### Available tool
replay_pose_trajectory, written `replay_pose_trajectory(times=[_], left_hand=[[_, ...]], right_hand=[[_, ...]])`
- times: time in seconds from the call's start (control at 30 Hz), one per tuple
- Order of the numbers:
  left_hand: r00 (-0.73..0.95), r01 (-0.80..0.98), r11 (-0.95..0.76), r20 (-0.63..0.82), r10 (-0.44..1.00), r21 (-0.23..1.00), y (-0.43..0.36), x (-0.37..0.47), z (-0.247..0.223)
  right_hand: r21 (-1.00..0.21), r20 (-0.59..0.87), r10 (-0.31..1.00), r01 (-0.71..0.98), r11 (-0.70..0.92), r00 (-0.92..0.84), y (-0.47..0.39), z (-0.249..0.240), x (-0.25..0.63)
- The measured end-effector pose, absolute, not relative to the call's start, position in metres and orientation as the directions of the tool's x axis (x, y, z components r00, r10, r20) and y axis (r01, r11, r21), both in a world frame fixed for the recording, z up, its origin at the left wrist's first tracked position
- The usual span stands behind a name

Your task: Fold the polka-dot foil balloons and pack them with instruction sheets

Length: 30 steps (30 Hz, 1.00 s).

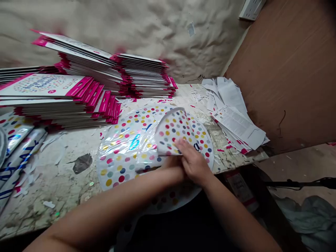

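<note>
A large round foil sheet [112, 154] with coloured dots and blue lettering lies at the table's front edge. On top of it, a smaller dotted piece [174, 127] is folded over into a wedge shape. My right hand [194, 162] has its fingers pressed on the lower edge of this folded piece. My left forearm crosses in front of the sheet to the right, and my left hand [173, 161] is mostly hidden beneath the folded piece and behind my right hand, its fingers out of sight.
Stacks of pink-edged white packets [91, 105] stand at the back left. Shiny foil pieces [23, 157] lie at the far left. Loose papers [236, 122] are piled on the right beside a brown panel [291, 80]. Paper scraps litter the worn table [70, 182].
</note>
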<state>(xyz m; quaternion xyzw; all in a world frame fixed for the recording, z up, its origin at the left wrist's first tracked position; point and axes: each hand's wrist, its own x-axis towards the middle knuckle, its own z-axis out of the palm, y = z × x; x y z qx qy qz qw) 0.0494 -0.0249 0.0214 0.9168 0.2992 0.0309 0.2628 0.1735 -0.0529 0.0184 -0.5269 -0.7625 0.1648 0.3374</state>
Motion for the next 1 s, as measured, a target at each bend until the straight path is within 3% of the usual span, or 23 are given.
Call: replay_pose_trajectory(times=[0.1, 0.2, 0.27, 0.5, 0.63, 0.73, 0.87, 1.0], left_hand=[[0.767, 0.618, -0.698, -0.080, 0.637, 0.362, -0.049, 0.003, 0.027], [0.663, 0.733, -0.669, 0.093, 0.743, 0.118, -0.071, -0.051, 0.020], [0.651, 0.750, -0.661, 0.140, 0.746, 0.038, -0.081, -0.074, 0.011], [0.620, 0.778, -0.625, 0.084, 0.780, 0.068, -0.093, -0.079, 0.001], [0.627, 0.749, -0.658, 0.236, 0.742, 0.078, -0.089, -0.095, 0.025], [0.662, 0.706, -0.708, 0.355, 0.660, -0.002, -0.077, -0.106, 0.040], [0.820, 0.554, -0.830, 0.209, 0.533, -0.058, -0.053, -0.102, 0.038], [0.761, 0.642, -0.765, 0.072, 0.644, 0.051, -0.040, -0.091, 0.043]], right_hand=[[-0.425, 0.274, 0.896, 0.791, 0.439, -0.350, -0.053, 0.014, 0.158], [-0.358, 0.214, 0.893, 0.819, 0.449, -0.396, -0.051, 0.005, 0.154], [-0.351, 0.189, 0.892, 0.820, 0.453, -0.412, -0.051, 0.002, 0.152], [-0.356, 0.133, 0.860, 0.786, 0.506, -0.493, -0.058, 0.001, 0.129], [-0.347, 0.080, 0.869, 0.804, 0.483, -0.488, -0.059, -0.003, 0.125], [-0.346, 0.051, 0.871, 0.810, 0.474, -0.488, -0.058, -0.002, 0.126], [-0.349, 0.035, 0.873, 0.812, 0.467, -0.487, -0.057, 0.004, 0.126], [-0.434, 0.174, 0.859, 0.745, 0.506, -0.481, -0.061, 0.004, 0.130]])
